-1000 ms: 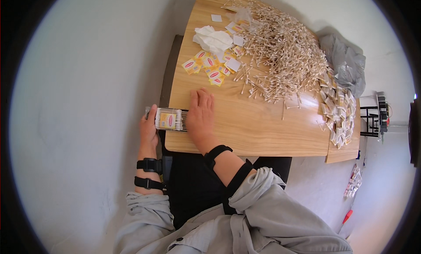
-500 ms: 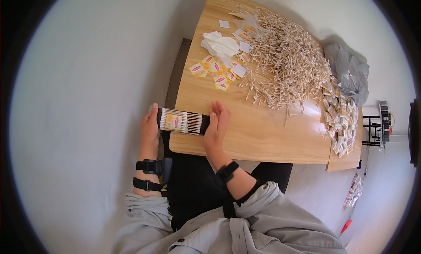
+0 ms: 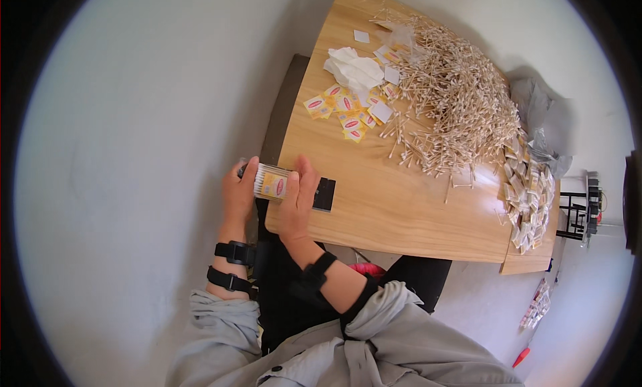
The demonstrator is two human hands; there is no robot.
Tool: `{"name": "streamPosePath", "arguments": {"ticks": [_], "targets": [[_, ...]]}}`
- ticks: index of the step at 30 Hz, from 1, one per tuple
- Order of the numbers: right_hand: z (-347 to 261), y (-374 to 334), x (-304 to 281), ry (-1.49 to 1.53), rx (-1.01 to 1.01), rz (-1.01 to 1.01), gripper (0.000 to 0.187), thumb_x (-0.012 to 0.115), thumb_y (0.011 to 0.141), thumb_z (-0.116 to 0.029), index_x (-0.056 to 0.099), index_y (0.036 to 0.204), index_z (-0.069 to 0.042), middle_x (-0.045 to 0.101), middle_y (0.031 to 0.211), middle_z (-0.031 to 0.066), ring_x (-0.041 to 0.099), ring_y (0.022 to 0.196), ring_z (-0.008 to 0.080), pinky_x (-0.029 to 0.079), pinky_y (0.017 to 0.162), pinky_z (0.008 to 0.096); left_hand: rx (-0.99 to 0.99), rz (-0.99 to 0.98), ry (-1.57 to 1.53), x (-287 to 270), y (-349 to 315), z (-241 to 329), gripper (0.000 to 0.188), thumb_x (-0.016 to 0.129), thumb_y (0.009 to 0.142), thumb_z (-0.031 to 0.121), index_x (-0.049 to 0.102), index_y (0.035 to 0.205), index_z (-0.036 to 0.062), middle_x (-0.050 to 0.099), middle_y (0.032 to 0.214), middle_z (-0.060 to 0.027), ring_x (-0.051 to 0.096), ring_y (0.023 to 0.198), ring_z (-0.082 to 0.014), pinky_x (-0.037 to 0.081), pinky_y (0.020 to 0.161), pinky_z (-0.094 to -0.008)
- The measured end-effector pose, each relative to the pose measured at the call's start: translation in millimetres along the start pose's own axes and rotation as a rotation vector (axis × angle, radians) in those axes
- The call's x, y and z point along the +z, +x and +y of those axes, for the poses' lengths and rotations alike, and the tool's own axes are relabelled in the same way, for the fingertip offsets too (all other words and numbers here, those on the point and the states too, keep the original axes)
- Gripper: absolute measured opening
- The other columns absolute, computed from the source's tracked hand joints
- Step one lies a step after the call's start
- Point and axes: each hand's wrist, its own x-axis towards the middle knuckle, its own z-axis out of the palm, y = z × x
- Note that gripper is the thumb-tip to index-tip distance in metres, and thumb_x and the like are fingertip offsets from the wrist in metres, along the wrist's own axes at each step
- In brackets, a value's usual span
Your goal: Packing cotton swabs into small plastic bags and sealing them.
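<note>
Between my two hands is a clear pack of cotton swabs [image 3: 272, 184], with a yellow and white card showing at its front. My left hand [image 3: 239, 194] closes around the pack's left end. At the other end, my right hand [image 3: 298, 198] presses with its fingers held together, and the thumb lies along the pack. Just right of that hand a flat black piece [image 3: 324, 194] rests at the table's near left corner, partly covered by the hand.
A large heap of loose cotton swabs [image 3: 461, 96] spreads over the far half of the wooden table [image 3: 388, 213]. Yellow cards [image 3: 344, 104] and a white tissue [image 3: 354, 69] lie left of it. Filled packs [image 3: 531, 196] pile up at the right, beside a grey plastic bag [image 3: 535, 109].
The swabs and card, earlier stretched across the black piece, are now gathered closely between my hands. My right hand has moved left, leaving the black piece exposed on its right side.
</note>
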Motion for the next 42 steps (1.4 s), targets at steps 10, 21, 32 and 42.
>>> {"name": "streamPosePath", "arguments": {"ticks": [10, 21, 32, 42], "targets": [[-1, 2, 3, 0.032, -0.027, 0.002, 0.042, 0.035, 0.101, -0.020, 0.037, 0.136, 0.004, 0.042, 0.129, 0.0174, 0.042, 0.124, 0.0263, 0.030, 0.107, 0.0361, -0.167, -0.062, -0.278, -5, 2, -1, 0.031, 0.061, 0.094, 0.034, 0.063, 0.091, 0.0025, 0.060, 0.081, 0.0007, 0.054, 0.072, -0.0064, 0.046, 0.066, -0.0236], [1, 3, 14, -0.029, -0.028, 0.003, 0.042, 0.035, 0.102, -0.022, 0.042, 0.133, 0.004, 0.044, 0.130, 0.0184, 0.043, 0.123, 0.0278, 0.031, 0.106, 0.0359, -0.117, -0.062, -0.150, -6, 5, -2, 0.040, 0.063, 0.092, 0.035, 0.060, 0.104, -0.0029, 0.063, 0.090, -0.0029, 0.057, 0.078, -0.0086, 0.047, 0.070, -0.0250], [2, 3, 5, -0.033, -0.048, -0.079, 0.041, 0.037, 0.100, -0.019, 0.039, 0.134, 0.003, 0.045, 0.129, 0.0198, 0.045, 0.119, 0.0296, 0.034, 0.103, 0.0367, -0.136, -0.034, 0.030, -45, -13, 1, 0.037, 0.062, 0.091, 0.040, 0.058, 0.076, 0.0067, 0.047, 0.063, 0.0038, 0.044, 0.061, -0.0048, 0.037, 0.056, -0.0226], [-2, 13, -13, -0.011, 0.015, -0.113, 0.041, 0.036, 0.102, -0.023, 0.042, 0.133, 0.002, 0.048, 0.125, 0.0173, 0.048, 0.117, 0.0271, 0.034, 0.103, 0.0349, -0.136, 0.031, -0.541, 16, -45, 7, 0.029, 0.071, 0.085, 0.021, 0.060, 0.107, 0.0050, 0.062, 0.098, -0.0015, 0.057, 0.085, -0.0091, 0.046, 0.073, -0.0244]]}}
